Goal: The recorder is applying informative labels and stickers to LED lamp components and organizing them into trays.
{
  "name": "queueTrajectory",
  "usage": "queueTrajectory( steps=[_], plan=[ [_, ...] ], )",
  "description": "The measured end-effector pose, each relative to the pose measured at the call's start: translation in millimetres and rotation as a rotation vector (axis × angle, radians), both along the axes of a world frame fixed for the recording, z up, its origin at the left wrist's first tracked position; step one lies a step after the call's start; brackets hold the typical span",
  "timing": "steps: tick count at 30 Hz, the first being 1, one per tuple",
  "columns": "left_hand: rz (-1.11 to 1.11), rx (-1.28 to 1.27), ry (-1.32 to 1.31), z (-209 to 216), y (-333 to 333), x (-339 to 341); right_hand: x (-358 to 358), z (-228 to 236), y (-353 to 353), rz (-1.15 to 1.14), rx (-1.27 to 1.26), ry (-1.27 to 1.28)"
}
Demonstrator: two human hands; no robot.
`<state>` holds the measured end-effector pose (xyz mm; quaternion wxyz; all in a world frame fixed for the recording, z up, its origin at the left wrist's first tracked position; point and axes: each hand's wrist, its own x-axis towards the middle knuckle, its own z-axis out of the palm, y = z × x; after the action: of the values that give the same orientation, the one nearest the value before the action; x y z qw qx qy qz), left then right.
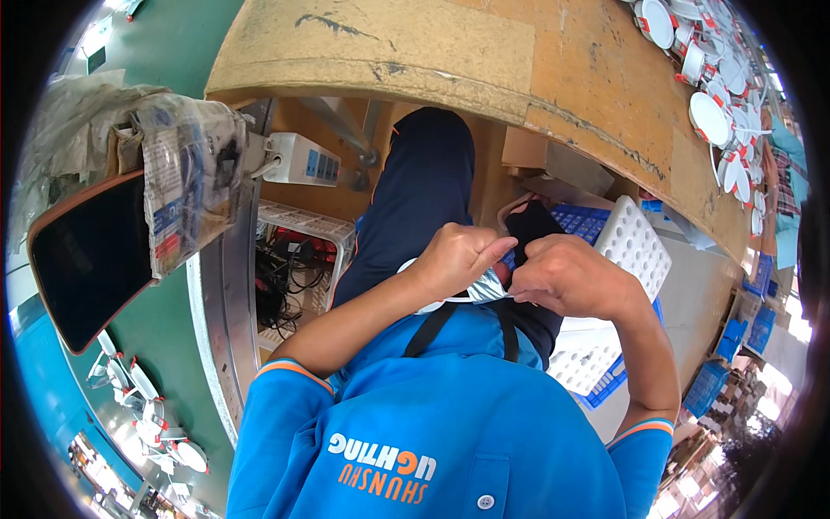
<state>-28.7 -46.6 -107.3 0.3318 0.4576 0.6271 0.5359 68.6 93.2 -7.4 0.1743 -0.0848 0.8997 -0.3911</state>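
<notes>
Over my lap, my left hand point(458, 259) is closed in a pinch, thumb against the fingers. Close to its right, my right hand point(566, 275) is closed too, its fingertips bent down. A shiny silver strip point(488, 287), like foil or thin film, spans the small gap between them, and both hands grip it. Its exact kind cannot be made out. A white curved rim point(430, 306) of some round thing shows beneath my left wrist; the rest of it is hidden by my hands.
A worn wooden bench edge point(380, 73) crosses ahead. Many round white downlights point(711, 118) lie at far right. A phone point(91, 259) hangs at left beside a power strip point(303, 160). Below stand a white basket of cables point(298, 227) and a perforated white tray point(635, 246).
</notes>
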Motion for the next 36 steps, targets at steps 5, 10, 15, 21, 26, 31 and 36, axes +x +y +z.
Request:
queueTrajectory(
  steps=[5, 10, 15, 21, 26, 31, 36],
  plan=[
    [-0.008, 0.011, -0.029, 5.0, -0.5, 0.5, -1.5, 3.5, 4.1, 0.024, 0.042, -0.033],
    [-0.006, -0.003, 0.001, 5.2, -1.8, -0.3, -6.8, 6.9, 7.1, 0.064, 0.064, -0.078],
    [0.020, 0.021, -0.105, 6.9, 1.4, 3.2, -4.1, 13.5, 11.3, 0.073, 0.147, -0.174],
    [0.073, 0.015, -0.053, 5.1, 1.6, 3.5, 6.8, 18.7, 16.7, -0.052, 0.111, -0.093],
    [0.187, -0.067, -0.134, -4.1, -3.4, -3.6, 32.2, 42.8, 37.4, -0.173, 0.168, -0.127],
    [0.191, -0.089, -0.111, -5.2, 0.7, -4.7, 69.0, 8.6, 9.0, -0.892, -0.613, -0.266],
    [0.143, -0.048, -0.135, -2.2, 5.9, -4.7, 77.8, -44.7, -41.9, -1.121, -0.969, -0.026]
  ],
)
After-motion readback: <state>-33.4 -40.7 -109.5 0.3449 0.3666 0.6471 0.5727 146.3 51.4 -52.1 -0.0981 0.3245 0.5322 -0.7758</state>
